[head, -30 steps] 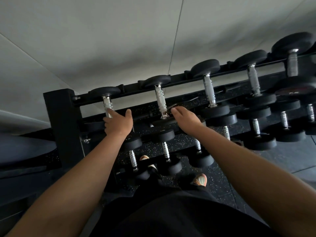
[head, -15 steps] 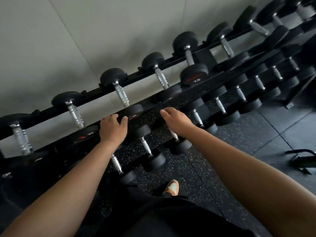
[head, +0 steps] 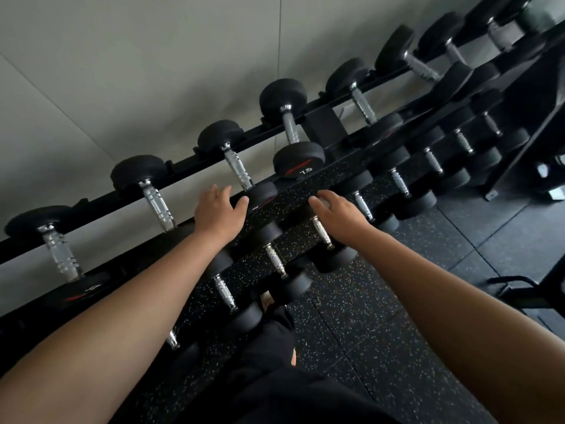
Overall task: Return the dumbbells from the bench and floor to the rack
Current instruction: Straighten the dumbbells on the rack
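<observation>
A black three-tier dumbbell rack runs diagonally along the grey wall, filled with black round-headed dumbbells with chrome handles. One on the top tier is marked 7.5. My left hand hovers with fingers spread over the front edge of the top tier, next to a dumbbell head. My right hand is spread over the middle tier, above a chrome handle. Neither hand holds anything.
Dark speckled rubber floor lies in front of the rack. A black metal frame foot sits on the floor at the right. A second rack section continues to the far right. My dark trousers and a shoe show below.
The view has swung rightward along the rack, and both hands have shifted with it, staying spread and holding nothing.
</observation>
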`<state>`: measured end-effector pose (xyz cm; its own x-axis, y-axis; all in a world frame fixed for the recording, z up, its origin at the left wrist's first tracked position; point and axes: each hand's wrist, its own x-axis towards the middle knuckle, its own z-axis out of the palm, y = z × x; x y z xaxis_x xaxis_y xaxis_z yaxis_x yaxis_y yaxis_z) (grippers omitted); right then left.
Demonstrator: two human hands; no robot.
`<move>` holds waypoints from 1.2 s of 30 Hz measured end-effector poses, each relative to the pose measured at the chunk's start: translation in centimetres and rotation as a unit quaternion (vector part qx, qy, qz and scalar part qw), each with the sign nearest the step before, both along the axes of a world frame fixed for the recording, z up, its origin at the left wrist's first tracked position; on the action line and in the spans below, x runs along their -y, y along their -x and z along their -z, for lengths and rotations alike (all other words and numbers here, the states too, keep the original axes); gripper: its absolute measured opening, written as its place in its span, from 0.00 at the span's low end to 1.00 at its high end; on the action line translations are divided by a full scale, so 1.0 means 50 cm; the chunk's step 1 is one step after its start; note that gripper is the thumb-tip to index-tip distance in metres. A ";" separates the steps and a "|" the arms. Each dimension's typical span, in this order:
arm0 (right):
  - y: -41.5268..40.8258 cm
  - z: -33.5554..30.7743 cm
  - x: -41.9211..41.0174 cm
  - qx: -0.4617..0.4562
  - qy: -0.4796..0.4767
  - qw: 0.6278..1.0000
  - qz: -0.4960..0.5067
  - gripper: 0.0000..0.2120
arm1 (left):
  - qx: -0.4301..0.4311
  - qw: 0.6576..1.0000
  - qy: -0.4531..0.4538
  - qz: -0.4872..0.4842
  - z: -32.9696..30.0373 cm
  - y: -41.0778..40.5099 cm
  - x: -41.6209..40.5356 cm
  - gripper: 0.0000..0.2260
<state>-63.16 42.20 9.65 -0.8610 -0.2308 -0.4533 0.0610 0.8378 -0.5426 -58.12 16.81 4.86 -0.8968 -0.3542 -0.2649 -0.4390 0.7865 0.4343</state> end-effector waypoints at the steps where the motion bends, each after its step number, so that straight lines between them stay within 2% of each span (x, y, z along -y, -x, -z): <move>1: 0.028 -0.003 0.003 -0.004 -0.006 1.000 -0.003 0.30 | -0.001 1.000 0.005 0.003 0.008 0.028 -0.001 0.30; 6: 0.174 -0.025 0.032 -0.020 -0.014 0.999 -0.027 0.30 | -0.037 0.999 0.008 -0.020 0.042 0.153 -0.009 0.31; 10: 0.278 -0.037 0.067 -0.020 -0.015 0.999 -0.043 0.31 | 0.001 0.996 -0.015 -0.084 0.073 0.217 -0.024 0.36; 13: 0.340 -0.031 0.100 -0.003 -0.029 0.998 -0.063 0.33 | -0.002 0.988 -0.053 -0.142 0.087 0.245 -0.038 0.37; 16: 0.392 -0.009 0.132 0.027 -0.033 0.996 -0.080 0.33 | -0.006 0.980 -0.072 -0.187 0.093 0.267 -0.059 0.37; 19: 0.438 0.022 0.159 0.077 -0.020 0.994 -0.077 0.32 | 0.004 0.976 -0.048 -0.212 0.100 0.278 -0.069 0.35; 25: 0.517 0.081 0.209 0.208 0.073 0.975 0.015 0.38 | 0.024 0.972 -0.006 -0.235 0.109 0.288 -0.072 0.34; 29: 0.536 0.120 0.220 0.243 0.088 0.964 0.056 0.35 | 0.031 0.976 0.023 -0.216 0.115 0.290 -0.080 0.33; 32: 0.539 0.145 0.231 0.271 0.128 0.949 0.098 0.25 | 0.042 0.976 0.058 -0.204 0.114 0.288 -0.084 0.31; 36: 0.547 0.155 0.232 0.288 0.164 0.938 0.103 0.18 | 0.063 0.976 0.084 -0.191 0.111 0.291 -0.082 0.30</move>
<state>-90.51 30.60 1.92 -0.5360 -0.2940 -0.7914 0.5663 0.5700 -0.5953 -72.66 20.91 -0.71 -0.6553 -0.7041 -0.2737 -0.7554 0.6109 0.2370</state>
